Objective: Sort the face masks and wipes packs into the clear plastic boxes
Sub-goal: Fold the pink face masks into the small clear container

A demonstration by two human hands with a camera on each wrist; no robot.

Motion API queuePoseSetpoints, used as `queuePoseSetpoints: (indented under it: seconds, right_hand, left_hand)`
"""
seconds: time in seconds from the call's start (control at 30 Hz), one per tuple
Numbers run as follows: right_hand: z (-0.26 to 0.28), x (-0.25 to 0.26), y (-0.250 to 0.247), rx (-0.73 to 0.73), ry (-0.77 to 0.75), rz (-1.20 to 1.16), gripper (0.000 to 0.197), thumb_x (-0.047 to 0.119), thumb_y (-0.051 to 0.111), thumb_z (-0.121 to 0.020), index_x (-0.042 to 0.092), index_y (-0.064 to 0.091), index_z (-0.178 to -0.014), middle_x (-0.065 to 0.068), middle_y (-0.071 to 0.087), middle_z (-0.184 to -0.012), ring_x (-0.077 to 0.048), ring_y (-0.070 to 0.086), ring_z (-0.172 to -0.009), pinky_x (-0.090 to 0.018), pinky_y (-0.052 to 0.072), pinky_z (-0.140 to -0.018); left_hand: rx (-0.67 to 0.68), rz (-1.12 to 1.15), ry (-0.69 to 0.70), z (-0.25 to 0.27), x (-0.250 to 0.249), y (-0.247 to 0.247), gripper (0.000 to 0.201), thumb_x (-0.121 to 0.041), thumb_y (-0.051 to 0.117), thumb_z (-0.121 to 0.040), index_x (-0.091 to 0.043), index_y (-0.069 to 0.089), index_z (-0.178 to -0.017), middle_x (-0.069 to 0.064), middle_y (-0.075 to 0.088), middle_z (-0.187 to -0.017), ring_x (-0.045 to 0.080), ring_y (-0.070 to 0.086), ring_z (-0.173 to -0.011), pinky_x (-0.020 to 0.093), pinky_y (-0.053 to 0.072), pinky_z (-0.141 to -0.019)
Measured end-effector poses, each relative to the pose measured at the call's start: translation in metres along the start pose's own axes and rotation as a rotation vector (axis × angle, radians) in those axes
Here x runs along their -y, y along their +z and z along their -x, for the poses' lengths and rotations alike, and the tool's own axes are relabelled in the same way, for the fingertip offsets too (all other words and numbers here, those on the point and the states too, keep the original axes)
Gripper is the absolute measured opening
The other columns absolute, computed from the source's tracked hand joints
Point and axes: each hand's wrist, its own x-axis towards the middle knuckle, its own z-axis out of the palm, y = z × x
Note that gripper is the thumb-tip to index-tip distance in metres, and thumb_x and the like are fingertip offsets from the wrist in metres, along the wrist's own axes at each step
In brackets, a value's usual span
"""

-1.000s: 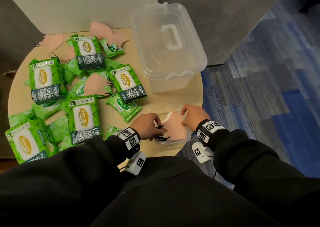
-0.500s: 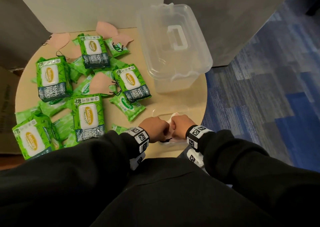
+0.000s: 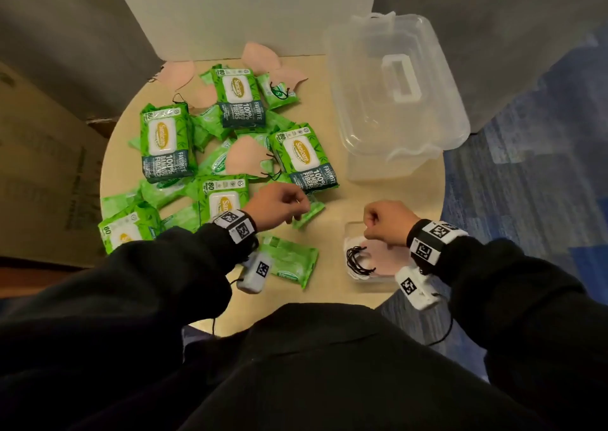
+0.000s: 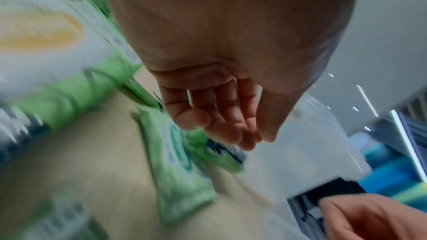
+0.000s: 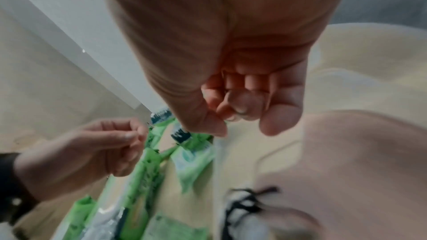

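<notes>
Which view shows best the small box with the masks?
The head view: the small box is sharp there, with pink masks inside. The right wrist view shows only a blur of it; the left wrist view does not show it clearly.

A round, pale wooden table (image 3: pixel 378 200) stands on blue and grey patterned carpet (image 3: pixel 533 174). A white panel (image 3: pixel 243 12) stands upright at the table's far edge, and a cardboard box (image 3: pixel 42 167) stands left of the table.
</notes>
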Motion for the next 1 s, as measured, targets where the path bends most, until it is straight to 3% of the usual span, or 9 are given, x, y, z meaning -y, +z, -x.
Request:
queuePoseSetpoints:
  seconds: [0.1,0.23,0.33,0.47,0.57,0.77,0.87,0.93,1.0]
  right_hand:
    - [-0.01,0.036,-0.006,-0.06,-0.062,-0.162,0.019,0.007,0.076,-0.079,0.013,0.059,-0.072,-0.003,0.059,-0.062,-0.018,0.057,-0.049,-0.028,0.051,-0.043]
    - [-0.042,0.091,-0.008,-0.124,-0.105,-0.293,0.014,0.016,0.081,-0.082,0.015,0.068,-0.085,-0.001,0.068,-0.074,-0.013,0.062,-0.062,-0.03,0.056,-0.055]
    - [-0.077,0.134,-0.009,-0.173,-0.133,-0.258,0.016,0.024,0.083,-0.08,0.022,0.072,-0.09,0.005,0.071,-0.084,-0.01,0.064,-0.076,-0.021,0.047,-0.066]
    - [-0.124,0.19,-0.006,-0.197,-0.139,-0.237,0.021,0.024,0.081,-0.082,0.017,0.073,-0.1,0.003,0.069,-0.091,-0.013,0.062,-0.083,-0.025,0.044,-0.071]
    - [-0.158,0.223,0.001,-0.175,-0.094,-0.198,0.023,0.023,0.078,-0.084,0.02,0.073,-0.106,0.003,0.069,-0.095,-0.017,0.066,-0.088,-0.029,0.051,-0.077]
    - [-0.205,0.257,0.036,-0.057,-0.032,-0.044,0.033,0.02,0.07,-0.091,0.027,0.071,-0.123,-0.005,0.062,-0.137,-0.026,0.061,-0.119,-0.027,0.048,-0.087]
    - [-0.215,0.265,0.056,-0.017,0.044,0.068,0.038,0.03,0.064,-0.091,0.039,0.067,-0.128,-0.013,0.043,-0.145,-0.034,0.053,-0.124,-0.034,0.044,-0.107]
    - [-0.214,0.268,0.067,-0.046,0.093,0.154,0.032,0.035,0.062,-0.091,0.042,0.069,-0.122,-0.011,0.036,-0.14,-0.039,0.052,-0.121,-0.042,0.042,-0.111]
    - [-0.209,0.268,0.075,-0.089,0.096,0.179,0.029,0.029,0.062,-0.093,0.037,0.072,-0.119,-0.01,0.036,-0.137,-0.04,0.05,-0.12,-0.044,0.044,-0.108]
  left_hand:
    - [-0.151,0.018,-0.034,0.004,0.023,-0.053,0.006,-0.014,0.074,-0.093,-0.01,0.074,-0.089,0.009,0.074,-0.074,0.016,0.064,-0.063,0.027,0.051,-0.062]
    - [-0.293,-0.065,-0.058,0.005,0.05,-0.119,0.002,-0.016,0.075,-0.092,-0.014,0.076,-0.092,0.009,0.076,-0.082,0.015,0.066,-0.068,0.028,0.054,-0.067]
    - [-0.367,-0.191,-0.05,-0.004,0.067,-0.164,0.013,-0.022,0.077,-0.09,-0.02,0.073,-0.102,0.0,0.072,-0.084,0.016,0.065,-0.072,0.027,0.049,-0.066]
    - [-0.394,-0.438,-0.031,-0.029,0.09,-0.217,0.031,-0.024,0.076,-0.085,-0.022,0.066,-0.114,0.002,0.066,-0.105,0.025,0.064,-0.092,0.034,0.047,-0.077]
    - [-0.388,-0.591,-0.033,-0.049,0.106,-0.249,0.041,-0.024,0.075,-0.083,-0.021,0.064,-0.122,0.01,0.057,-0.127,0.032,0.059,-0.112,0.042,0.05,-0.093]
    - [-0.243,-0.847,-0.095,-0.084,0.11,-0.282,0.05,-0.028,0.068,-0.085,-0.029,0.06,-0.135,0.004,0.028,-0.166,0.032,0.033,-0.148,0.05,0.039,-0.114]
    - [-0.113,-0.996,-0.1,-0.101,0.103,-0.284,0.049,-0.032,0.064,-0.09,-0.033,0.06,-0.139,0.003,0.011,-0.173,0.03,0.015,-0.157,0.05,0.026,-0.122]
    - [-0.045,-1.043,-0.133,-0.112,0.102,-0.283,0.046,-0.032,0.062,-0.091,-0.032,0.063,-0.138,0.002,0.006,-0.174,0.031,0.01,-0.158,0.052,0.021,-0.123]
    - [0.001,-1.057,-0.169,-0.121,0.101,-0.281,0.043,-0.031,0.06,-0.091,-0.028,0.066,-0.134,0.002,0.013,-0.172,0.033,0.015,-0.156,0.054,0.024,-0.121]
